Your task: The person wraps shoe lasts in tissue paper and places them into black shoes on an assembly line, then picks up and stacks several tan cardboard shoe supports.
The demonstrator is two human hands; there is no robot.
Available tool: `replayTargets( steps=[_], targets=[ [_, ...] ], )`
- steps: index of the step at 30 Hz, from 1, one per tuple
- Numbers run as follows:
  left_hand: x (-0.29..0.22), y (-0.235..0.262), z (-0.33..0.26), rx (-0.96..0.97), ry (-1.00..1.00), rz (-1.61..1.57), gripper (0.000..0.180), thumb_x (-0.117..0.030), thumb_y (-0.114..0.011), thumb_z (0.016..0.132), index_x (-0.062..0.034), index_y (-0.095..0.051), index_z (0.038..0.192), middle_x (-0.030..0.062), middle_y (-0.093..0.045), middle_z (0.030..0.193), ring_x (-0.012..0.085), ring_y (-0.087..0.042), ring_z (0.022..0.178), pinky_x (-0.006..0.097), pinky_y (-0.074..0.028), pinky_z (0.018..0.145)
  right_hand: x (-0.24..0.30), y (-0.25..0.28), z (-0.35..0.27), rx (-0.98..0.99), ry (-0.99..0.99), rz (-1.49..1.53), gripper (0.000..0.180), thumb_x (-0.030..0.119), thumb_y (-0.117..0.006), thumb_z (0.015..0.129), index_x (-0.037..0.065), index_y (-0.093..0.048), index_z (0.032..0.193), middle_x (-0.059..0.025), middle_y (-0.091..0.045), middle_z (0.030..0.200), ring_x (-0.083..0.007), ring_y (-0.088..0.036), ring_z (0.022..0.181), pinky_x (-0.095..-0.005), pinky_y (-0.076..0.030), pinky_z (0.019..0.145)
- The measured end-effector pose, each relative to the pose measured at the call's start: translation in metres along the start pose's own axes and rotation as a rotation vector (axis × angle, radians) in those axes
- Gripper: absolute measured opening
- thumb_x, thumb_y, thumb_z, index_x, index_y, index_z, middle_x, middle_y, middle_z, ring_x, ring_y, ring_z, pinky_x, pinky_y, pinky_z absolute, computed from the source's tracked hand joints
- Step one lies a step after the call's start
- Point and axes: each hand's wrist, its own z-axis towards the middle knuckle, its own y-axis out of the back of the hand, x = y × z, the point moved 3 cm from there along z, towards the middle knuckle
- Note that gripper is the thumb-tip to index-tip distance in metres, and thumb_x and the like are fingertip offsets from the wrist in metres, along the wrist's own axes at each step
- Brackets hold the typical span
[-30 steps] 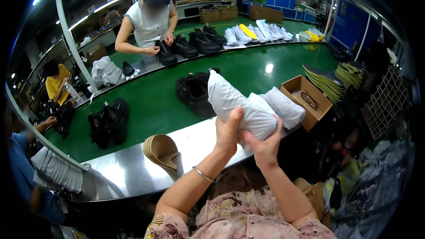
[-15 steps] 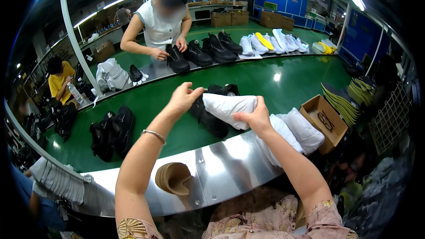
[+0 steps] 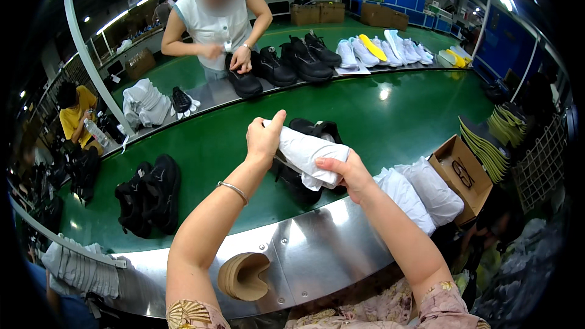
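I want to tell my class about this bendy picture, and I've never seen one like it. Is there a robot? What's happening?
No robot here, just a person working with bare hands. The picture comes from a camera on their head, looking down. Its very wide lens makes straight edges curve.

The left hand and right hand hold a white wrapped bundle. Behind it, partly hidden, are black shoes on a green surface. Two more white bundles lie to the right, beside an open cardboard box. Curved brown pieces stand on the metal edge nearest the person. Across from them, another person touches a black shoe.
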Motion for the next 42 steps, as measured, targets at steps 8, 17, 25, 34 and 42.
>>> replayTargets(
  steps=[8, 17, 25, 34, 42],
  targets=[
    [0.001, 0.010, -0.002, 0.357, 0.387, -0.253, 0.067, -0.064, -0.050, 0.081, 0.0026, -0.059, 0.089, 0.0123, -0.063, 0.082, 0.0229, -0.062, 0.074, 0.038, -0.051, 0.070, -0.006, 0.006, 0.007, -0.172, 0.074, -0.082, 0.057, 0.013, -0.079, 0.061, -0.003, -0.047, 0.105, -0.0103, -0.059, 0.097, -0.0171, -0.059, 0.086, -0.0297, -0.048, 0.077],
    [0.013, 0.029, 0.013, 0.425, 0.347, 0.019, 0.044, -0.036, -0.051, 0.090, 0.0062, -0.054, 0.100, 0.0171, -0.060, 0.092, 0.0247, -0.061, 0.078, 0.032, -0.053, 0.063, 0.022, 0.024, 0.010, -0.325, 0.242, -0.999, 0.073, 0.025, -0.079, 0.053, -0.007, -0.040, 0.106, -0.0256, -0.060, 0.091, -0.0359, -0.060, 0.088, -0.0379, -0.048, 0.077],
    [0.070, 0.002, 0.023, 0.480, -0.144, 0.696, 0.090, -0.019, -0.070, 0.060, 0.0121, -0.024, 0.131, 0.0325, -0.054, 0.108, 0.0393, -0.056, 0.103, 0.037, -0.045, 0.090, 0.023, -0.022, 0.048, -0.078, 0.090, -1.461, 0.062, 0.020, -0.074, 0.054, -0.006, -0.041, 0.099, -0.0262, -0.060, 0.084, -0.0405, -0.061, 0.081, -0.0421, -0.050, 0.073],
    [0.067, 0.008, 0.018, 0.548, -0.024, 0.470, 0.057, -0.015, -0.065, 0.063, 0.0047, -0.052, 0.115, 0.0254, -0.059, 0.107, 0.0349, -0.057, 0.103, 0.036, -0.046, 0.087, -0.077, -0.038, 0.080, -0.116, 0.450, -1.437, 0.044, 0.007, -0.068, 0.061, -0.003, -0.042, 0.094, -0.0226, -0.055, 0.089, -0.0376, -0.057, 0.085, -0.0410, -0.050, 0.074],
    [0.073, 0.012, 0.023, 0.426, -0.134, 0.448, 0.054, -0.020, -0.059, 0.072, -0.0006, -0.050, 0.122, 0.0162, -0.062, 0.102, 0.0245, -0.060, 0.092, 0.033, -0.047, 0.082, -0.069, -0.060, 0.078, 0.105, 0.155, -1.705, 0.052, 0.014, -0.064, 0.069, -0.014, -0.042, 0.107, -0.0224, -0.059, 0.092, -0.0302, -0.062, 0.085, -0.0367, -0.051, 0.072]
  ],
)
